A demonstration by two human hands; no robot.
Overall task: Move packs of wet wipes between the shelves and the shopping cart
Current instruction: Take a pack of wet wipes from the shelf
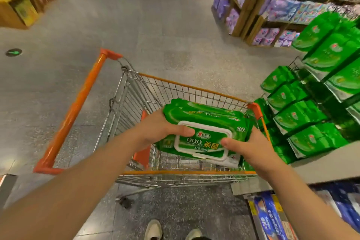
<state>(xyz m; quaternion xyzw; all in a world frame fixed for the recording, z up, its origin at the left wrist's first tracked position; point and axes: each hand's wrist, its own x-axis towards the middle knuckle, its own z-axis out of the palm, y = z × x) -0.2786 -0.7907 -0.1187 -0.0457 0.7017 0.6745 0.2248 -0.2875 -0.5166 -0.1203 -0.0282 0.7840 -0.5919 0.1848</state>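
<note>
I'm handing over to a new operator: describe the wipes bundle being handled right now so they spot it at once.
Find the orange-handled shopping cart mid-frame. Above its basket, the left hand and right hand grip a green wet-wipes bundle between them. Unlike the green packs on the shelf to the right, it is held in the air, its white flip lid facing the camera.

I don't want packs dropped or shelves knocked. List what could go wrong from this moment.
1. The left hand and right hand grip a stack of green wipe packs only at its ends; a lower pack may slide out.
2. The stack hangs above the cart; released here, it would drop to the wire floor.
3. The right elbow is near the shelved green packs.
</note>
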